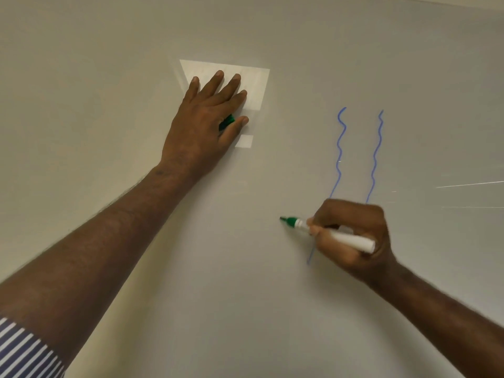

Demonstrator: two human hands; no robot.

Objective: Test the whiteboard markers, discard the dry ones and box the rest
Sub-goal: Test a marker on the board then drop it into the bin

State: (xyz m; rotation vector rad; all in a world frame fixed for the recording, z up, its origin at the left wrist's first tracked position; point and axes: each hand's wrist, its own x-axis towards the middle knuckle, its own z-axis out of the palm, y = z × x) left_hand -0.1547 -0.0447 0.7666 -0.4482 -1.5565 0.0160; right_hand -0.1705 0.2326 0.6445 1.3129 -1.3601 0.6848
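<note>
Marker (331, 233) white w/ green tip; squiggles (340, 148) blue; sleeve (24, 350) blue-white striped.

A white-barrelled whiteboard marker (331, 234) with a green collar and dark tip lies nearly level, uncapped, its tip pointing left at or just off the whiteboard (245, 296). A green cap (227, 122), probably this marker's, shows between two fingers spread flat on the board. Two wavy blue lines (339, 148) run down the board, upper right of the marker.

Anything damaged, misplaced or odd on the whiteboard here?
Nothing is damaged or spilled. The one oddity: the green cap sits tucked between the left hand fingers pressed flat on the whiteboard, while the right hand grips the uncapped green marker.
</note>
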